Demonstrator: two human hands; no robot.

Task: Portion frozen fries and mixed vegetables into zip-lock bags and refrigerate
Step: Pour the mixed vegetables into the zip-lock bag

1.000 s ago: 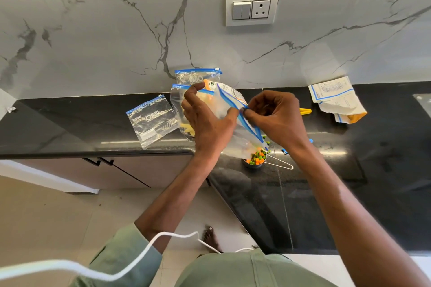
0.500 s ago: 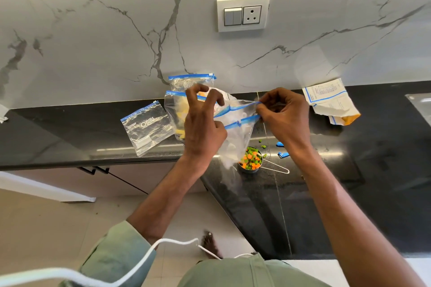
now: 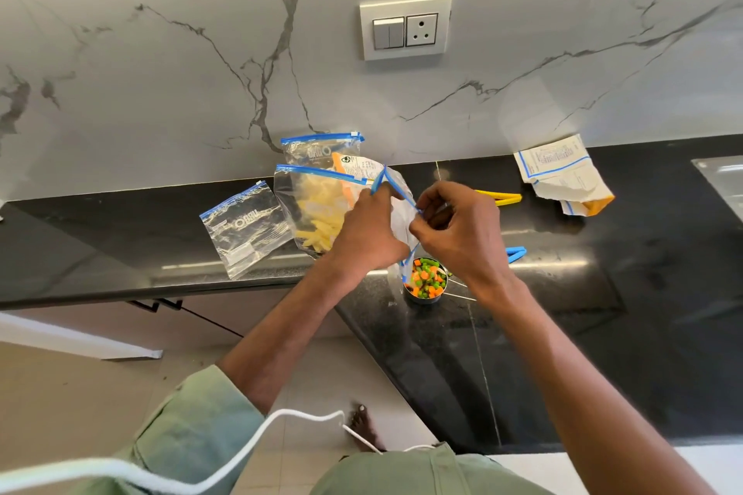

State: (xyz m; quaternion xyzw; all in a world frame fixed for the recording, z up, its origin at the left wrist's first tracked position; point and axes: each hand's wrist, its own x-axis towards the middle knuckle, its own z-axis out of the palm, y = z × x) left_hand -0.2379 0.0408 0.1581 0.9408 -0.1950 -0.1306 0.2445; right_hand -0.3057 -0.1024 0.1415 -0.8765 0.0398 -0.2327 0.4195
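Above the black counter's (image 3: 603, 313) near edge, the left hand (image 3: 368, 231) and right hand (image 3: 458, 233) pinch an empty zip-lock bag's (image 3: 402, 219) seal. The bag has swung from level to steep over the cup of mixed vegetables (image 3: 428, 280), likely ready for filling.

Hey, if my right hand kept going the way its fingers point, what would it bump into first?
The right hand points left and pinches the bag, so it would meet that first; just past it, probably the left hand, though depth is unclear.
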